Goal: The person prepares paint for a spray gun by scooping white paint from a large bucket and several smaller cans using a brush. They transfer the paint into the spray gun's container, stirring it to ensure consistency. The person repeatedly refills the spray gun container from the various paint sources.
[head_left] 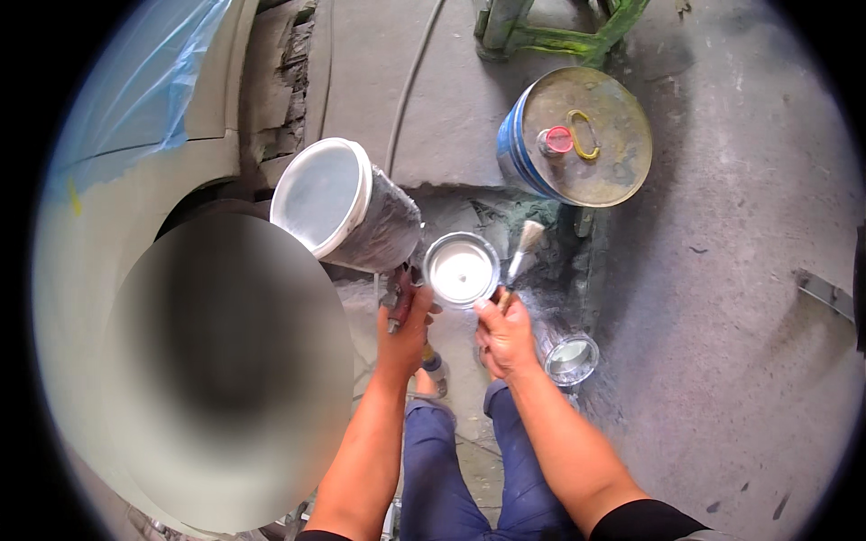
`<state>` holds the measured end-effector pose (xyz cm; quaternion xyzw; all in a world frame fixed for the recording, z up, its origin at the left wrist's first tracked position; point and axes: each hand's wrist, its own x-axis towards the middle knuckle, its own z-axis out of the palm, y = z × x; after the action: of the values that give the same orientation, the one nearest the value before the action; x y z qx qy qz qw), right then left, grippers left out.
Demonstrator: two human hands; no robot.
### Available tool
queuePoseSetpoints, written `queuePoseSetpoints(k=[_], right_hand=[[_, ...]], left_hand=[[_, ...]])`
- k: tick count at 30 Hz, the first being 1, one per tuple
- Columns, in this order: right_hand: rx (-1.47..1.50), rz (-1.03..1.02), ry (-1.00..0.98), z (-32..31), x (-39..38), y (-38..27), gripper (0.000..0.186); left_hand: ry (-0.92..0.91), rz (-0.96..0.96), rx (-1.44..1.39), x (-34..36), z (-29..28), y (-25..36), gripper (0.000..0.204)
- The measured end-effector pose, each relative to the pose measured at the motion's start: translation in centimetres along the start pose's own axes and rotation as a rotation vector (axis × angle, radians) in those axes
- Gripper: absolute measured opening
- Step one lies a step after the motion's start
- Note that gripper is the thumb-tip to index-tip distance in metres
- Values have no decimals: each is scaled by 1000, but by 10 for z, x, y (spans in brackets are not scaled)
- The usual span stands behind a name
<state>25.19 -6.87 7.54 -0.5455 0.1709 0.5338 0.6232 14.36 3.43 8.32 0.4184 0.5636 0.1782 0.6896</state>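
My left hand is wrapped around a spray gun with a reddish, worn body. Against the gun sits a round metal cup, its open top facing up and its inside pale white, with a small dark spot at the centre. In my right hand is a paintbrush, gripped by its wooden handle, pale bristles pointing up and away. The right fingertips are close to the cup's near rim; whether they touch it I cannot tell. Just beyond my left hand, a white bucket stands tilted in view.
A clear jar stands right of my right hand. Farther off are a blue drum with a red cap and a green stand. A hose crosses the floor. Left are a pale panel, blue plastic sheeting and a blurred patch.
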Motion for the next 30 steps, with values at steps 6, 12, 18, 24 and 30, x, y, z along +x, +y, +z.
queuePoseSetpoints(k=[6, 12, 18, 24, 30], right_hand=[[-377, -81, 91, -21, 19, 2, 23], [-753, -325, 328, -55, 96, -134, 28], [-1515, -589, 430, -2, 155, -207, 39], [-1850, -300, 419, 38, 173, -205, 43], [-2244, -557, 164, 25, 175, -198, 30]], left_hand=[[127, 42, 127, -5, -28, -22, 25], [91, 192, 282, -4, -78, -45, 16], [17, 214, 414, -9, -95, -61, 15], [16, 193, 487, -18, -106, -82, 20], [59, 140, 389, -18, -108, -98, 20]])
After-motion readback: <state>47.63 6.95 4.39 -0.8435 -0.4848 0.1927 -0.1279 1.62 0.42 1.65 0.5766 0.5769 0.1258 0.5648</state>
